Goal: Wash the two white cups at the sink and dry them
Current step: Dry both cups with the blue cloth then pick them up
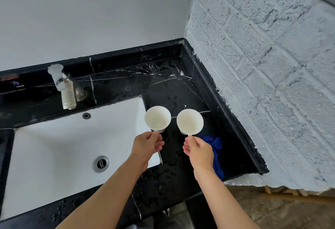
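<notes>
left hand [146, 145], right hand [197, 149] pinch handles; 2 cups [157, 119] beyond fingers.

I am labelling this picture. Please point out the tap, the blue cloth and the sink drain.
tap [68, 91]: head view, on the spout's middle.
blue cloth [216, 149]: head view, on the folds beside the right wrist.
sink drain [101, 163]: head view, on the metal plug's centre.

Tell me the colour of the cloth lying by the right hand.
Deep blue; the cloth lies crumpled on the black counter, clearest in the head view.
</notes>
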